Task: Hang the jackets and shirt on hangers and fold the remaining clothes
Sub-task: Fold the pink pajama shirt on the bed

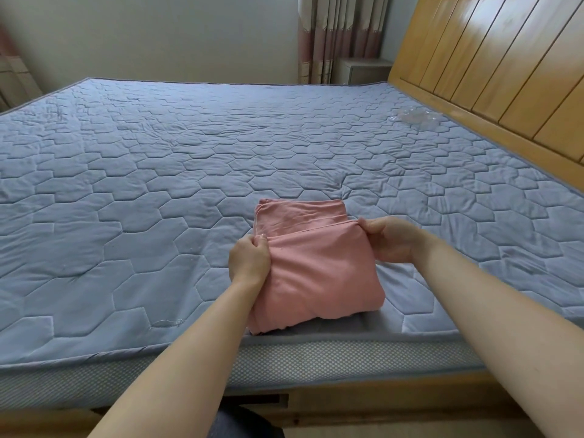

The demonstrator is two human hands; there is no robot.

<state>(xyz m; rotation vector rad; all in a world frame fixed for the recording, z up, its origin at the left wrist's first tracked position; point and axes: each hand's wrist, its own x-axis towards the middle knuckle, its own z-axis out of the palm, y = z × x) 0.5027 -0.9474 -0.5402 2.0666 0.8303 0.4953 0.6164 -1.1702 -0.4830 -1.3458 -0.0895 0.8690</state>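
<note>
A pink garment (316,263) lies partly folded near the front edge of the bed. Its near half is lifted and doubled over the far half. My left hand (249,257) pinches the fold's left corner. My right hand (390,237) grips the right corner, thumb on top of the cloth. Both hands hold the same raised edge across the garment's middle. No hangers, jackets or shirt are in sight.
The bed has a grey-blue quilted mattress cover (158,184) with a hexagon pattern. A wooden headboard (493,74) runs along the right. A clear plastic item (417,116) lies by the headboard. Curtains (338,30) and a small nightstand (363,71) stand beyond the bed.
</note>
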